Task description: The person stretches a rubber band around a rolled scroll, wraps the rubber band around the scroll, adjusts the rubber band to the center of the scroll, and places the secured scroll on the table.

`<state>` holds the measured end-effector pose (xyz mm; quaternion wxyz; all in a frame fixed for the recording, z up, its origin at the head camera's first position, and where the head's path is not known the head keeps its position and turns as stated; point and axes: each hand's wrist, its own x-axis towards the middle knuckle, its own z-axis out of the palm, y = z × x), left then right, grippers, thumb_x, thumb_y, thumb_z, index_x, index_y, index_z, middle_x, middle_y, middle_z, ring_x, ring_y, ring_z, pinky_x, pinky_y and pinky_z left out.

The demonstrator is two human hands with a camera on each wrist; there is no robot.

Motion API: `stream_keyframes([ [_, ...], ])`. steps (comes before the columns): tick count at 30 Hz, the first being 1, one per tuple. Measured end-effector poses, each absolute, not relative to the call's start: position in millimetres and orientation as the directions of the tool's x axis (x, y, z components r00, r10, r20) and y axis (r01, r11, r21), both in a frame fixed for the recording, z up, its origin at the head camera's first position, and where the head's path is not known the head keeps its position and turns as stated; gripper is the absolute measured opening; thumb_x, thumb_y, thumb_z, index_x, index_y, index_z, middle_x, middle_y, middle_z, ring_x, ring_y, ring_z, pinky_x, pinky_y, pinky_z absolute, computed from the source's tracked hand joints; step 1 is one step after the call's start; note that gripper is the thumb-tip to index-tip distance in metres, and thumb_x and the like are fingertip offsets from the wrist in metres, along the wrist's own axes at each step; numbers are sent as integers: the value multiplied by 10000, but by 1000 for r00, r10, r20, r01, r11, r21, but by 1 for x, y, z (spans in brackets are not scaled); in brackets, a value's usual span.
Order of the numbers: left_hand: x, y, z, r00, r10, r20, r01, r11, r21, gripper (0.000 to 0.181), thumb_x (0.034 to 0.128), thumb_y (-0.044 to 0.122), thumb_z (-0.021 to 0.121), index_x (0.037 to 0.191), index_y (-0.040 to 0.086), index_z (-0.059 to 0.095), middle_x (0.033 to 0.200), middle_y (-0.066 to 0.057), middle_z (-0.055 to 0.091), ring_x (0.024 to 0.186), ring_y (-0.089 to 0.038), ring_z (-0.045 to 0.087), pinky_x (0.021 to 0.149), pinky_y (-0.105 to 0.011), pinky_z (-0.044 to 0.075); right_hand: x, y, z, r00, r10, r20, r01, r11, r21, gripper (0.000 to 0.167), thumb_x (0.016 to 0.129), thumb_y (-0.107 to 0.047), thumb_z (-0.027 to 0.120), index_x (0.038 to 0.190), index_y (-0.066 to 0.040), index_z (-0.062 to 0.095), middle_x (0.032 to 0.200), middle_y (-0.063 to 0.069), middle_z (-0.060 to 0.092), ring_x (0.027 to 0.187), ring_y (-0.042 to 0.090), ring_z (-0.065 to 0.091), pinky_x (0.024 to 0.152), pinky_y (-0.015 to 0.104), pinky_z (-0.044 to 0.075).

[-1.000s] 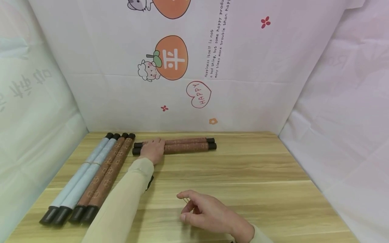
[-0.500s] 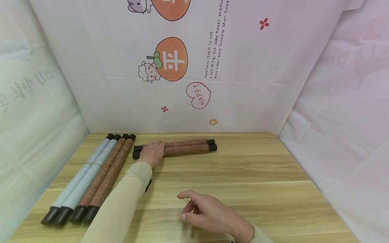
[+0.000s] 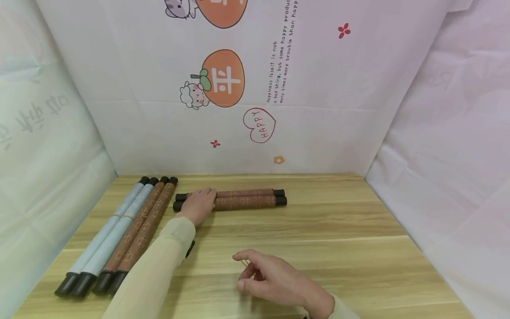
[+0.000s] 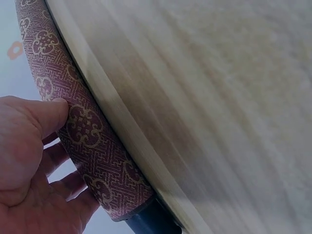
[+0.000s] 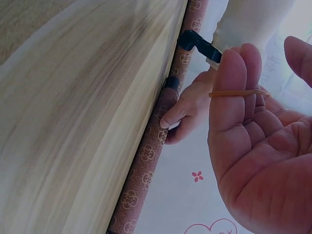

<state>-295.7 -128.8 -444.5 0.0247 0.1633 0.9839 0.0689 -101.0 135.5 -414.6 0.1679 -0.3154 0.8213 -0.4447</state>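
Two brown patterned scrolls (image 3: 245, 202) with black end caps lie side by side across the back of the table. My left hand (image 3: 199, 206) grips them near their left ends. In the left wrist view, the thumb of my left hand (image 4: 34, 161) presses on a patterned scroll (image 4: 83, 126), its fingers partly hidden behind the roll. My right hand (image 3: 279, 281) is held over the front middle, apart from the scrolls. A thin rubber band (image 5: 231, 93) loops round fingers of my right hand (image 5: 263, 146); these are fairly straight and the thumb stands away.
On the left lie two pale blue scrolls (image 3: 107, 239) and two more brown scrolls (image 3: 137, 235), side by side, with a thin band across them. White printed cloth (image 3: 318, 110) rises behind the wooden table (image 3: 338, 248) and along both sides.
My left hand has drawn the two brown scrolls slightly toward me, away from the back cloth. My right hand stays in about the same place with the rubber band.
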Motion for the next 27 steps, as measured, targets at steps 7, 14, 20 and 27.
stream_keyframes([
  [7,-287,-129,-442,-937,349,-10,345,929,134,534,1087,220,560,1565,25,422,1597,-227,433,1452,-437,438,1175,-579,387,-101,137,-415,-746,-666,5,-369,406,-836,487,1029,-357,659,1486,-252,527,1037,-164,711,852,10,661,772,215,547],
  [14,-283,-129,-444,-936,353,-10,349,927,137,501,1088,221,559,1545,48,449,1590,-210,446,1444,-427,448,1173,-582,386,-101,138,-414,-741,-672,5,-368,399,-839,487,1037,-350,648,1493,-234,522,1050,-157,712,864,19,661,781,217,546],
  [20,-277,-129,-442,-929,369,-1,366,922,122,476,1086,218,565,1522,53,472,1559,-203,482,1424,-417,473,1159,-578,402,-100,139,-413,-740,-673,11,-373,397,-838,488,1039,-357,642,1496,-239,516,1057,-154,713,875,17,664,788,217,548],
  [27,-275,-128,-443,-932,364,-9,360,925,123,484,1082,228,570,1520,47,470,1563,-205,476,1432,-415,464,1167,-575,394,-99,139,-411,-742,-671,6,-366,398,-841,488,1036,-380,643,1491,-255,519,1054,-157,715,879,24,668,790,220,547],
])
